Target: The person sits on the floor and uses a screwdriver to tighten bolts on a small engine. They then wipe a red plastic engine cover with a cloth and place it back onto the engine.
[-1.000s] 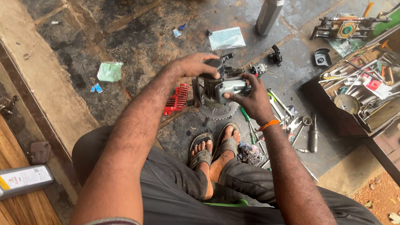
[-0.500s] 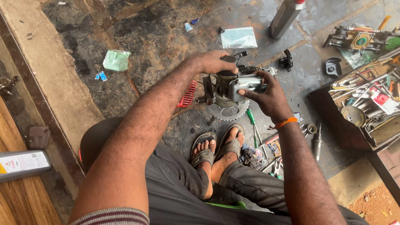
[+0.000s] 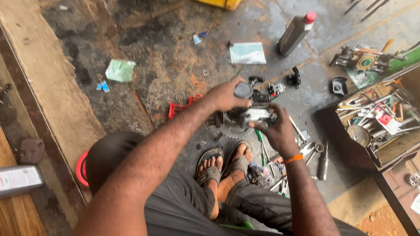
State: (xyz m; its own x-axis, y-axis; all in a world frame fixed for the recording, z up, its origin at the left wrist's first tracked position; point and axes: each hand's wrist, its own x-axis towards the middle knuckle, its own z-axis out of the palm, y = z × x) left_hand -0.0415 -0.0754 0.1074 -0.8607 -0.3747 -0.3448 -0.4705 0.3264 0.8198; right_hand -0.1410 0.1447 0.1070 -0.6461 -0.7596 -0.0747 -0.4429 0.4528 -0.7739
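Note:
A small grey engine block (image 3: 247,116) with dark cooling fins rests on the stained concrete floor in front of my sandalled feet (image 3: 225,164). My left hand (image 3: 225,94) grips a round dark cap (image 3: 243,90) on top of it. My right hand (image 3: 275,129), with an orange band at the wrist, holds the block's right side. A toothed sprocket (image 3: 234,131) lies under the block.
A red plastic cover (image 3: 179,108) lies left of the engine. Loose wrenches (image 3: 306,146) lie right of my feet. An open toolbox (image 3: 380,124) stands at the right, a grey bottle with a red cap (image 3: 295,32) and a white packet (image 3: 247,53) beyond.
My left hand has shifted from the engine's left side onto the round cap on top. The camera view has tilted, showing more floor beyond.

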